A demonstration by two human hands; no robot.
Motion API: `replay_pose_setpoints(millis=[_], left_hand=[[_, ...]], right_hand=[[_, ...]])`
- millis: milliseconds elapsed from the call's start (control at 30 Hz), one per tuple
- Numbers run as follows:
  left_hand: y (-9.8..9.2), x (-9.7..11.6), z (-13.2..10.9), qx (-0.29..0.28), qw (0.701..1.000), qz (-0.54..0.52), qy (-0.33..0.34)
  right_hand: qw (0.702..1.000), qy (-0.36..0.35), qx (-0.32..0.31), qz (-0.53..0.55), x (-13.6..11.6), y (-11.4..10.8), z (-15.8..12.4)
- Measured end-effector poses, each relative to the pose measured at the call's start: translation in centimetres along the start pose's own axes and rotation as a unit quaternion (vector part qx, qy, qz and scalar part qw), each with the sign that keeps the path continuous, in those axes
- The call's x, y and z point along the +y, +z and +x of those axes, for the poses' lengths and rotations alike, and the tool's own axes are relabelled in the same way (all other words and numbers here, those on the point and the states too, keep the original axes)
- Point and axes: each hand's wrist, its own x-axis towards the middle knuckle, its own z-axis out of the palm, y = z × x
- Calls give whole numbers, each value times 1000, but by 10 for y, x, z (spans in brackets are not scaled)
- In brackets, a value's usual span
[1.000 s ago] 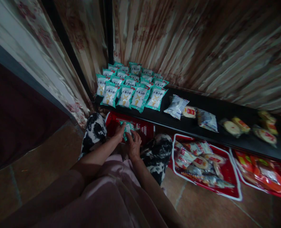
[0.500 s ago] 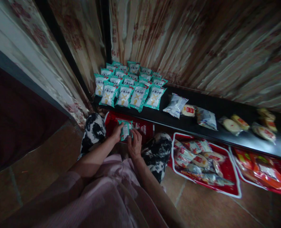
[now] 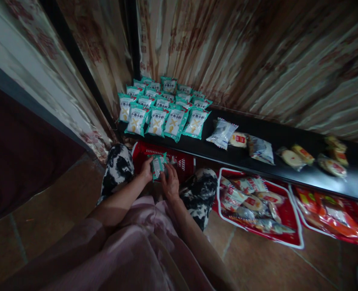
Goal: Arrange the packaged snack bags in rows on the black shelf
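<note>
Low over a red basket (image 3: pixel 183 163) between my knees, my left hand (image 3: pixel 146 169) grips a teal snack packet (image 3: pixel 157 165) by its left side. Beside it my right hand (image 3: pixel 169 182) curls on the same packet's right edge. Just above, on the black shelf (image 3: pixel 276 135), lie several rows of matching teal packets (image 3: pixel 163 111), fanned out at the shelf's left end.
Further along the shelf lie clear and white wrapped snacks (image 3: pixel 223 131) and round cakes (image 3: pixel 292 157). Two red trays (image 3: pixel 288 220) of mixed packets sit on the tiled floor under the shelf. Curtains hang behind and to the left.
Both hands have lifted the teal packet a little out of the basket and turned it more upright. The view has drifted slightly.
</note>
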Motion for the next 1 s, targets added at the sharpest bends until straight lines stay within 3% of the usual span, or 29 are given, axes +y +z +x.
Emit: replay_pose_setpoints(millis=[433, 633, 833, 1000], left_hand=[[-5, 0, 4, 28, 1000, -2, 10], [3, 3, -4, 14, 999, 3, 32], [8, 4, -10, 3, 999, 28, 47], [13, 0, -14, -16, 996, 52, 70]], right_hand=[[996, -6, 2, -87, 10, 7, -1], [998, 10, 9, -66, 7, 6, 0], [998, 19, -23, -47, 11, 8, -2], [996, 73, -36, -21, 12, 6, 2]])
